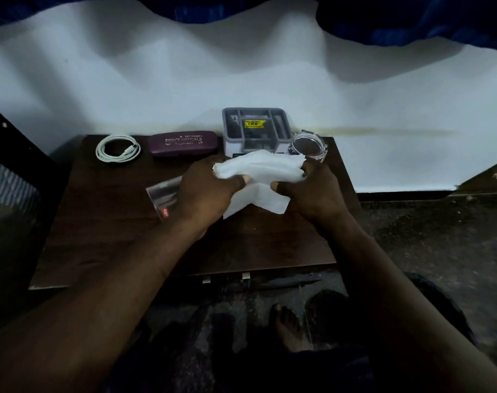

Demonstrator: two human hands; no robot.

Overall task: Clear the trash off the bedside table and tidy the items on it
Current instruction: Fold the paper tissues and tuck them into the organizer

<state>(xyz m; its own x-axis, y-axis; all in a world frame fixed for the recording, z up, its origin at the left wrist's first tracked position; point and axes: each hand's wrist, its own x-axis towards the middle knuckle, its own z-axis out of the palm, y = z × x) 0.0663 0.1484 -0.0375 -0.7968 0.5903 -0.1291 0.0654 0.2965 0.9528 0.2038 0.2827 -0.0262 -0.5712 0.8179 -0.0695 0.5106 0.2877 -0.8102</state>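
The left hand (204, 194) and right hand (309, 191) each pinched the tissue (260, 170) by an end, just above the middle of the table (99, 222). It looked light, limp and easily torn (edge grips sufficed; crumpling was judged harmless).

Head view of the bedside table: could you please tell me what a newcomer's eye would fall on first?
The white tissue, gripped by the left hand and right hand over the middle of the dark table, stands out first. Along the back edge lie a coiled white cable, a maroon spectacle case, a grey organiser with a yellow sticker, and a clear glass container.
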